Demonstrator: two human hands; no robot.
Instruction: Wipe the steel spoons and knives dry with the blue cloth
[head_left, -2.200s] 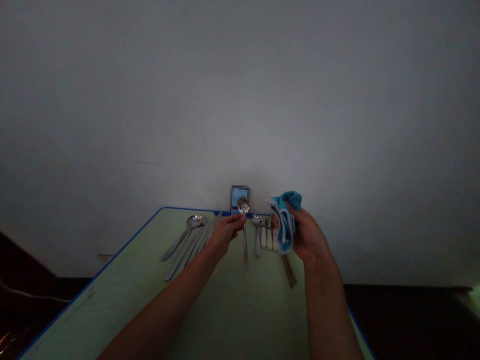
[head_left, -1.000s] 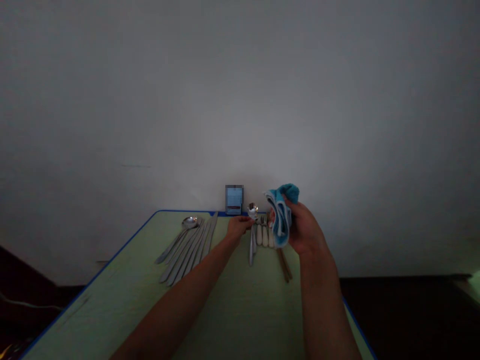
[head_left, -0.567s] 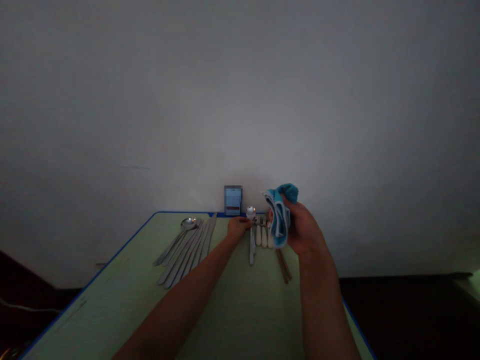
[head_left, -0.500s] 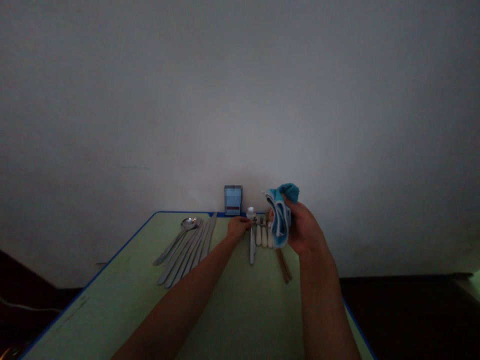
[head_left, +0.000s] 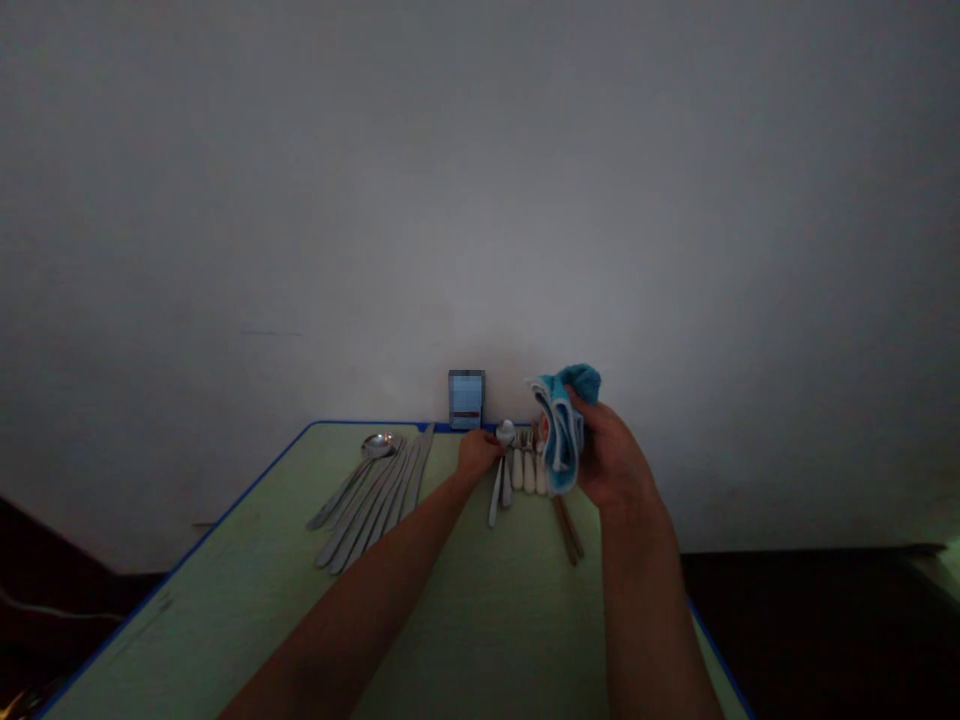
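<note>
Near the table's far edge, my left hand (head_left: 478, 454) pinches a metal spoon (head_left: 505, 432) just below its bowl. The spoon's handle slants toward me, over another metal utensil (head_left: 507, 484) lying beneath. In my right hand (head_left: 611, 450) is a folded blue cloth (head_left: 562, 430) with pale edges, held above the table. Several forks with cream handles (head_left: 529, 473) lie between the spoon and the cloth, partly covered from sight. Below the cloth stick out brown chopsticks (head_left: 568, 532), their far ends hidden.
On the left of the green table (head_left: 225, 610) lie several metal knives (head_left: 382, 510) in a fanned row, next to a ladle-like large spoon (head_left: 379, 445). A phone-like screen (head_left: 466, 400) stands upright against the wall (head_left: 480, 200). Blue trim borders the table.
The spoon has turned in my left hand: its handle end has swung left and its bowl slightly right. My right hand and the cloth have hardly moved.
</note>
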